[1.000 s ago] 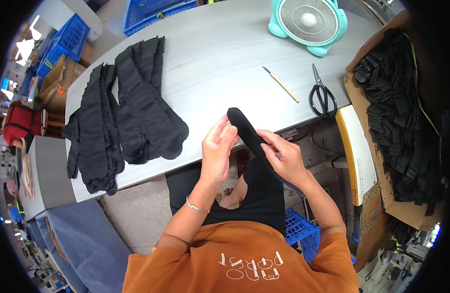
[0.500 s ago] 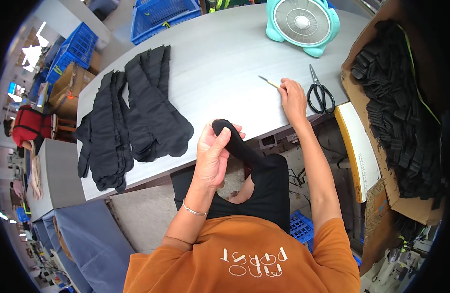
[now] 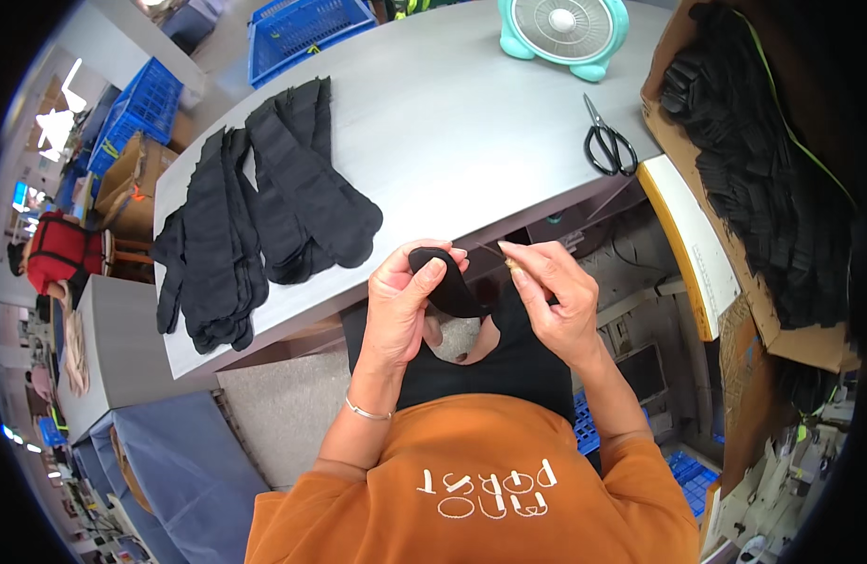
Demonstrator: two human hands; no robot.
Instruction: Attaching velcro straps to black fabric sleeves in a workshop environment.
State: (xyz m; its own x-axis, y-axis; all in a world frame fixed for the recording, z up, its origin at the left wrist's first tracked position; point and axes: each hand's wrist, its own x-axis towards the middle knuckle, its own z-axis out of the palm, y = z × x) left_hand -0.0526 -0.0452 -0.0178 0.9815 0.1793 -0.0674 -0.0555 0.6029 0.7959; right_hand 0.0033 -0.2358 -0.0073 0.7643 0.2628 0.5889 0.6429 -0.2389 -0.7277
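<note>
My left hand [image 3: 398,296] is closed on the rounded end of a black fabric strip [image 3: 459,297], with the thumb pressed on top; the rest of the strip hangs toward my lap. Just right of it, my right hand [image 3: 563,296] pinches a slim tool [image 3: 510,264] with a pale yellowish handle and a thin tip. The tip points toward the strip; whether it touches cannot be made out. On the grey table [image 3: 433,141] at the left lie two overlapping piles of similar black strips, a left pile [image 3: 212,244] and a right pile [image 3: 311,188].
Black-handled scissors [image 3: 609,141] lie at the table's right, below a turquoise fan [image 3: 562,33]. A cardboard box [image 3: 809,346] full of black pieces stands at the right. Blue crates [image 3: 302,42] are beyond the table. A person in red [image 3: 57,252] sits far left.
My right hand has come from the table near the scissors, bringing the slim tool down beside the strip. My left hand still grips the strip's rounded end.
</note>
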